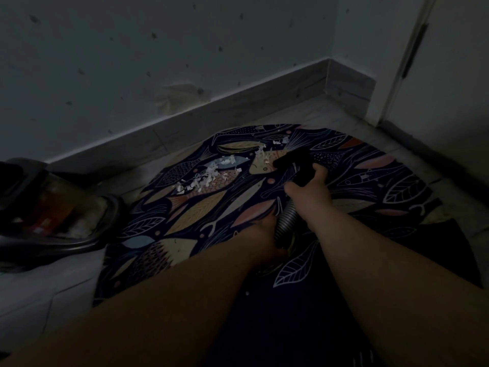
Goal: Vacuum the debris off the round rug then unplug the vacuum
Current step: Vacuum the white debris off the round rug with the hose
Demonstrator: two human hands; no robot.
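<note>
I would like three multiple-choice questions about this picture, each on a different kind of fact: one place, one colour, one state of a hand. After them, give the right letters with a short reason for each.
1. Where does the vacuum body stand?
A. In the middle of the rug
B. On the floor, left of the round rug
C. Against the door at the right

2. What colour is the debris on the rug?
A. White
B. Red
C. Green

3. What is the right hand doing?
A. Lying flat on the rug
B. Hanging free in the air
C. Gripping the black nozzle

Answers:
1 B: the body sits off the rug's left edge, on bare floor.
2 A: the scraps show pale white against the dark fish pattern.
3 C: its fingers curl round the nozzle.
</note>
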